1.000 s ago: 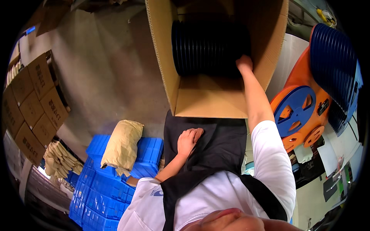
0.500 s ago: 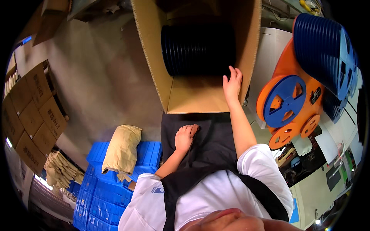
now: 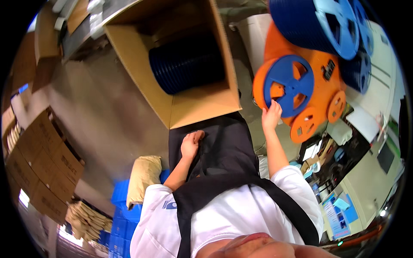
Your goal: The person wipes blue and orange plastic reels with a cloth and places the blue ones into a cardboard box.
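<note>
My right hand (image 3: 271,117) is at the lower left edge of a blue plastic reel (image 3: 304,88) mounted on an orange machine (image 3: 316,56). Its fingers are apart and overlap the reel's rim in the picture; whether they touch it I cannot tell. On my lap, over the black apron (image 3: 219,144), lies my left hand (image 3: 189,146) with its fingers curled in and nothing seen in them. Ahead of my knees stands an open cardboard box (image 3: 204,105), tilted in the picture. A row of dark blue reels (image 3: 170,71) lies packed inside it.
More blue reels (image 3: 301,21) are stacked on the machine's upper part, with smaller orange wheels (image 3: 303,124) low on it. To the left are blue crates (image 3: 121,228), a brown paper package (image 3: 144,178) and stacked cartons (image 3: 45,165). A cluttered bench stands at right.
My right hand has left the box's right edge and moved right and down to the blue reel. The view has turned right, so the box sits further left. My left hand still rests on my lap.
</note>
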The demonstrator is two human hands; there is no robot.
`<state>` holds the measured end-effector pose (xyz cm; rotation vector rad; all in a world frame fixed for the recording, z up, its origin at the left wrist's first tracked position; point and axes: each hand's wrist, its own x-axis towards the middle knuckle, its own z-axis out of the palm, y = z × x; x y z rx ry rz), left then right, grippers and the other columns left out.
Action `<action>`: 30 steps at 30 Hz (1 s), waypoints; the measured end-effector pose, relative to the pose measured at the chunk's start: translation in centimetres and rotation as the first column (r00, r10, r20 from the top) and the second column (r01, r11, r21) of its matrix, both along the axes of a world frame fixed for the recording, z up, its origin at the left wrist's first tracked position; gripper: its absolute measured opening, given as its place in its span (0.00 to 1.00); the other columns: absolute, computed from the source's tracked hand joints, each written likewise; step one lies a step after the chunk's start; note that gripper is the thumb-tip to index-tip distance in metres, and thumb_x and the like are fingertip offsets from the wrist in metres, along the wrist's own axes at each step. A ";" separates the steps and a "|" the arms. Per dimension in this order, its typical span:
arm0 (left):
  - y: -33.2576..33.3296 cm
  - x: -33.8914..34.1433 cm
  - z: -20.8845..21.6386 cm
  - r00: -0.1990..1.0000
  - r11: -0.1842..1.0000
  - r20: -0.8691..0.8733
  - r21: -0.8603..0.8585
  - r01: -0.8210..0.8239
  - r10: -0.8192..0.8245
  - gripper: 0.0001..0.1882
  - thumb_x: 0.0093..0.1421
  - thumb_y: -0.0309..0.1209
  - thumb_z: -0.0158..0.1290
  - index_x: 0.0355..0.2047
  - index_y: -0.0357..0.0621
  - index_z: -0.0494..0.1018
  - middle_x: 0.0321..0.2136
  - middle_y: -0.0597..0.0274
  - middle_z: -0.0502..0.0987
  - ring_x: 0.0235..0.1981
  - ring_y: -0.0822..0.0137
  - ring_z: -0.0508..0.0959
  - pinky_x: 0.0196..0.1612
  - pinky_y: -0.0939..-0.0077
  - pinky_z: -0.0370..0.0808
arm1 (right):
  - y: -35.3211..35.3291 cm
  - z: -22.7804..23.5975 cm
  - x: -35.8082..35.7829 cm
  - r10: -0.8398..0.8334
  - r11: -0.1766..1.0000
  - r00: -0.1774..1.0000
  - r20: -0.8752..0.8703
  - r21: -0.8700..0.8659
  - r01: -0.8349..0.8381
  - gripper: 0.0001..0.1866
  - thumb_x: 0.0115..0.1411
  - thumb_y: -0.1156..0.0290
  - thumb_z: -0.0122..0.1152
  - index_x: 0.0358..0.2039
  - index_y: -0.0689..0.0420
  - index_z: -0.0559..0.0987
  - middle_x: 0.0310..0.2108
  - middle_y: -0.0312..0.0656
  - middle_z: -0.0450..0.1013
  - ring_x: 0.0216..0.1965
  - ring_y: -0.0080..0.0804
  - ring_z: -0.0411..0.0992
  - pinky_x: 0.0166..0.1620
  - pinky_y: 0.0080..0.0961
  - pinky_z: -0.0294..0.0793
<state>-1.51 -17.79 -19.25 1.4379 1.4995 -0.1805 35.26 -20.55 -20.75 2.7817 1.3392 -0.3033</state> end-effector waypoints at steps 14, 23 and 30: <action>11.9 -0.9 -3.4 0.676 0.856 0.538 -0.208 -0.474 0.504 0.18 0.59 0.17 0.37 0.49 0.35 0.67 0.45 0.54 0.72 0.44 0.61 0.75 0.45 0.70 0.77 | 7.7 18.2 -1.9 0.107 0.737 0.565 -0.818 0.446 0.507 0.14 0.53 0.69 0.54 0.40 0.61 0.74 0.37 0.41 0.69 0.42 0.32 0.66 0.48 0.26 0.65; 23.3 4.5 17.8 0.374 0.663 0.805 -0.033 -0.748 0.461 0.18 0.62 0.22 0.44 0.53 0.36 0.66 0.51 0.57 0.70 0.51 0.64 0.71 0.55 0.72 0.66 | 5.2 23.2 -1.8 0.625 0.328 -0.269 -0.733 -0.066 0.942 0.09 0.64 0.65 0.50 0.38 0.57 0.72 0.43 0.51 0.74 0.52 0.47 0.69 0.58 0.44 0.67; 23.8 10.0 28.9 0.866 0.414 0.169 0.909 0.047 -0.471 0.31 0.52 0.27 0.56 0.57 0.42 0.62 0.57 0.48 0.63 0.60 0.47 0.61 0.62 0.56 0.56 | 8.0 25.4 -5.7 0.691 0.496 -0.361 -0.627 0.046 0.867 0.11 0.63 0.66 0.51 0.42 0.59 0.71 0.27 0.45 0.76 0.50 0.45 0.71 0.55 0.41 0.70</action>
